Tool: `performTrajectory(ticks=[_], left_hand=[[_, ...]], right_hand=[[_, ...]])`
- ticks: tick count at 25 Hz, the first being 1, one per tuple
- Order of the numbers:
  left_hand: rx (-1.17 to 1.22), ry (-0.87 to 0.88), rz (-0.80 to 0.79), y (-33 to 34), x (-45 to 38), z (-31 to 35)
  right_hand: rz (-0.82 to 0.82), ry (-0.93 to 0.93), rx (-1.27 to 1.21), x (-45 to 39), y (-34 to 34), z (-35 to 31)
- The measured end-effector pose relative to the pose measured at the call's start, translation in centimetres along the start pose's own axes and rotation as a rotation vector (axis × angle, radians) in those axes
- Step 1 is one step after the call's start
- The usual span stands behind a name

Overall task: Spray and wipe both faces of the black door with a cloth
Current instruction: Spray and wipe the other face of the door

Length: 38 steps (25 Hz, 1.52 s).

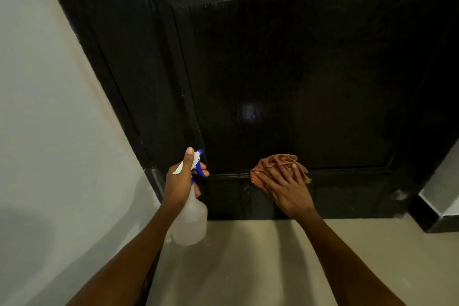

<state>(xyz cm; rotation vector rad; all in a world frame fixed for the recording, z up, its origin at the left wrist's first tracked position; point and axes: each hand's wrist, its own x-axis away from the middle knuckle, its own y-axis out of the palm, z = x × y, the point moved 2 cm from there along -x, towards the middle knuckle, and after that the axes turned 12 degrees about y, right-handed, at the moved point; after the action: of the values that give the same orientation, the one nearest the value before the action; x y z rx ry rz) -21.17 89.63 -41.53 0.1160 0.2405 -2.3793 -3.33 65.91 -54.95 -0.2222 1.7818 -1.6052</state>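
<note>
Black door (298, 82): right hand (289, 187) lay flat, pressing orange cloth (273, 164) against its lower part; left hand (182, 180), left of cloth, gripped spray bottle (191, 221).

A tall black panelled wooden door (285, 77) is standing shut in its frame, its glossy face catching a faint pale reflection near the middle and its recessed panel ending at a horizontal ridge low down. A bunched orange-brown checked cloth (275, 164) is lying pressed flat against the door at that ridge, just above the bottom rail. A translucent plastic spray bottle (191, 221) with a white and blue trigger head is hanging upright just left of the cloth, its nozzle pointing toward the door's lower left corner.
</note>
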Motion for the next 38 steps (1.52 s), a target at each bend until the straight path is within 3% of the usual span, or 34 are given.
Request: performTrajectory(ticks=[5,11,15,18,21,24,29,33,38], left_hand=[[-0.020,0.022,-0.115,2.5,0.5,-0.6],[-0.073,0.071,-0.196,2.1,1.3,-1.6],[-0.107,0.056,-0.197,0.3,1.6,-2.6],[-0.128,0.042,-0.185,-1.0,1.5,-3.4],[-0.123,0.035,-0.157,-1.0,1.5,-3.1],[-0.091,0.031,-0.173,0.7,1.7,-2.4],[-0.068,0.038,-0.199,3.6,1.9,-1.4],[-0.087,0.057,-0.238,4.9,2.3,-1.4],[-0.096,0.046,-0.249,5.3,2.7,-1.7]], right_hand=[[-0.136,0.538,-0.234,4.9,2.7,5.5],[-0.050,0.821,-0.549,2.7,2.7,-1.6],[-0.161,0.631,-0.488,1.4,2.9,-8.2],[-0.242,0.359,-0.373,0.6,3.1,-11.2],[-0.195,-0.089,-0.177,0.2,3.0,-11.0],[-0.108,-0.184,-0.073,0.2,2.5,-7.5],[-0.052,0.034,-0.040,3.5,2.5,0.7],[-0.062,0.371,-0.121,5.7,2.2,6.0],[-0.014,0.861,-0.467,4.7,2.4,3.7]])
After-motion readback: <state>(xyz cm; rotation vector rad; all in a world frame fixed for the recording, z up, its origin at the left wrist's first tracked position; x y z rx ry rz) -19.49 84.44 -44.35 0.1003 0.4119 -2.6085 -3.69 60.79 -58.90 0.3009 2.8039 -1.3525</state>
